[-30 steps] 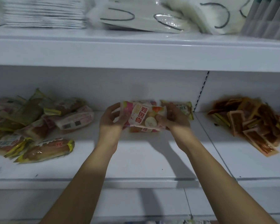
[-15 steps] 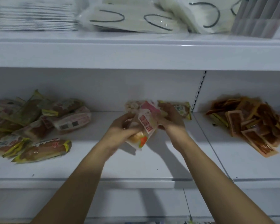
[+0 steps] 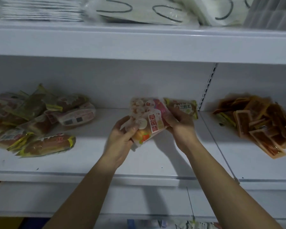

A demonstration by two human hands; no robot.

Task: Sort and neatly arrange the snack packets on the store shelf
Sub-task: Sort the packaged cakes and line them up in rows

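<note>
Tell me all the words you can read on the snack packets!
"草莓味": red characters on the pink packet held by both hands.
"三明王", roughly: on the yellow-edged packet behind the right hand.
Left pile and right pile: print too blurred to read.

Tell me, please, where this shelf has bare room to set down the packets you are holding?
Bare shelf lies between the left pile and the hands, and along the front edge. A narrower strip runs before the orange pile. Both piles are crowded.
</note>
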